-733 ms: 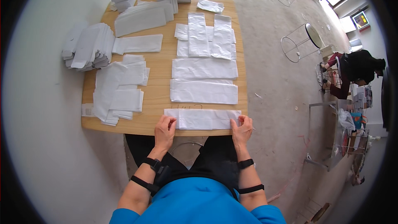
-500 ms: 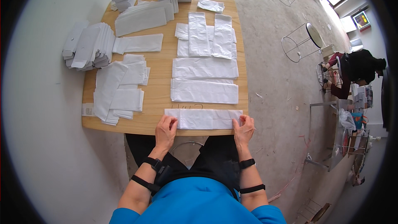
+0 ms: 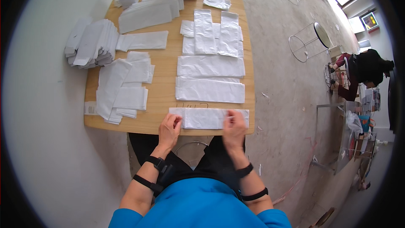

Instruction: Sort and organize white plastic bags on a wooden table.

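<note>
- White sheets are lying piled left, probably waiting.
- Left hand: grip is resting narrow at front strip's left end; can't tell if pinching.
- Front strip is lying flat by tabletop's near edge, likely unfinished; strips beyond are maybe waiting.
- Right hand: grip is hanging blurred over strip's right part; opening, contact can't tell.

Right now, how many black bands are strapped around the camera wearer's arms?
4: a left wrist band, a left forearm band nearer the elbow, a right wrist band and a right forearm band. Any under the blue sleeves would be hidden.
</note>
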Available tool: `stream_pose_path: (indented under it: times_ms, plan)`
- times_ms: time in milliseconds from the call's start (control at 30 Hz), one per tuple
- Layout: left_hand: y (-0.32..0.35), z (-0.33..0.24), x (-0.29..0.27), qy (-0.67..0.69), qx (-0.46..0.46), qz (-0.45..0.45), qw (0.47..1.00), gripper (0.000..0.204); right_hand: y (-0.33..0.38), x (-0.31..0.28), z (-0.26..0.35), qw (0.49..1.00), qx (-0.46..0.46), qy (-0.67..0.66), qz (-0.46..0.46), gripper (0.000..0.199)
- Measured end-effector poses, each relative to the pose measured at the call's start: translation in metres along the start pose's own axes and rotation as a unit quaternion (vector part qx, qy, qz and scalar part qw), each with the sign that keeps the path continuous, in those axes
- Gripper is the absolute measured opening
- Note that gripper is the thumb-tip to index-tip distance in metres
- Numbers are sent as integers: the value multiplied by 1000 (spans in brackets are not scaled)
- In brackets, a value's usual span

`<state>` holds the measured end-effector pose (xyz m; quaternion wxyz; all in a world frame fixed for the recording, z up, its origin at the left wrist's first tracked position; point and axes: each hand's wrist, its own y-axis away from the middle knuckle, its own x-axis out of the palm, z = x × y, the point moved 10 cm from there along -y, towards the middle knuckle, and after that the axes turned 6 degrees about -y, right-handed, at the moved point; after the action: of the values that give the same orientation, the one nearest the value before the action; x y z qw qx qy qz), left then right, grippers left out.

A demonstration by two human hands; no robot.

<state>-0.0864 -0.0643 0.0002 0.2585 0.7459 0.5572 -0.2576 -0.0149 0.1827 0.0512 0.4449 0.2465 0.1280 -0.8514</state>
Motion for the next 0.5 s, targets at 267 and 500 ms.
stream_pose_path:
  times_ms: [267, 500]
  plan:
    - [-3, 4, 6, 42, 10, -2, 999, 10, 29, 124, -34, 972, 115, -178, 97, 14]
    - [-4, 4, 11, -79, 73, -12, 994, 10, 31, 127, -29, 985, 68, -122, 98, 15]
